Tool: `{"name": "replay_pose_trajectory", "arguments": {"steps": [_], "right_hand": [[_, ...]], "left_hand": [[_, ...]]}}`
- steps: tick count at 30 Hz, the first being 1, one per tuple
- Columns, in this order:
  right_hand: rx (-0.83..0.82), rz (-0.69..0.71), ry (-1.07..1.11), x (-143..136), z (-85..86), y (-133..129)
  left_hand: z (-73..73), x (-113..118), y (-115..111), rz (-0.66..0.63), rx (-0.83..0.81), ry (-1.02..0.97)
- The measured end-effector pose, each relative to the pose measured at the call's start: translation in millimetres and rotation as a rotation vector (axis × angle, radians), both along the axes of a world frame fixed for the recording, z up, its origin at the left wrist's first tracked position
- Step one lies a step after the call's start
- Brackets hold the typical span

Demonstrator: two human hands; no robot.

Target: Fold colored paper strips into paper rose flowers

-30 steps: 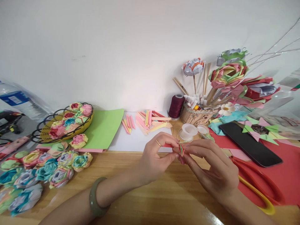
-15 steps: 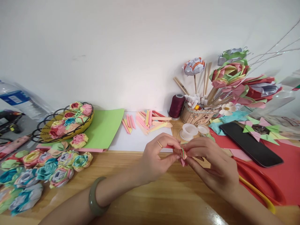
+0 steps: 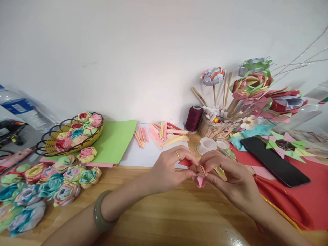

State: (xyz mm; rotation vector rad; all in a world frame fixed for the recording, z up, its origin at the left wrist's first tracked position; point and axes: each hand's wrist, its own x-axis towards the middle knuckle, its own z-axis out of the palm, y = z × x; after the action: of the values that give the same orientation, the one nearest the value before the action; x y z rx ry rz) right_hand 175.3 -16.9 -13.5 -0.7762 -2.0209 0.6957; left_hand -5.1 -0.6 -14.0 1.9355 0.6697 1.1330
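Between both hands, low over the wooden table, is a bundle of folded paper strips [image 3: 200, 180] in pink, red and other colours. My left hand [image 3: 172, 169], with a ring on one finger, pinches its left side. My right hand [image 3: 228, 174] grips the right side with thumb and fingertips. Part of the bundle is hidden behind the fingers. Just beyond the hands lie more folded paper strips [image 3: 164, 133] in pink, yellow and red on a white sheet [image 3: 130, 157]. A white spool [image 3: 206, 146] stands behind my right hand.
Paper flowers [image 3: 52, 184] crowd the left side, near a yellow basket [image 3: 51, 140] of more flowers on green paper [image 3: 115, 140]. At right are a phone [image 3: 275, 162], red-handled scissors [image 3: 287, 201] and a wooden pot [image 3: 217, 128] of flowers. Dark thread [image 3: 194, 118] stands beside the pot.
The paper bundle has turned in my fingers, showing more of its pink lower end and a red strip at left. My right hand has shifted slightly.
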Motion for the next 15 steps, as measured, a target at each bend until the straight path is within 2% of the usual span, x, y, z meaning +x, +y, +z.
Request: {"name": "replay_pose_trajectory", "arguments": {"steps": [3, 6, 11, 15], "right_hand": [[-0.023, 0.067, -0.026, 0.3, -0.4, 2.6], [-0.043, 0.082, -0.043, 0.1, -1.9, 4.2], [-0.172, 0.072, 0.03, 0.4, -6.2, 4.2], [-0.438, 0.056, 0.15, -0.8, -8.9, 3.1]], "left_hand": [[-0.1, -1.9, 3.1, -0.048, 0.066, 0.046], [1.2, -4.9, 5.0, -0.083, 0.058, 0.096], [10.0, -11.3, 7.2, -0.126, -0.081, 0.157], [14.8, -13.1, 10.5, -0.147, -0.305, 0.202]]}}
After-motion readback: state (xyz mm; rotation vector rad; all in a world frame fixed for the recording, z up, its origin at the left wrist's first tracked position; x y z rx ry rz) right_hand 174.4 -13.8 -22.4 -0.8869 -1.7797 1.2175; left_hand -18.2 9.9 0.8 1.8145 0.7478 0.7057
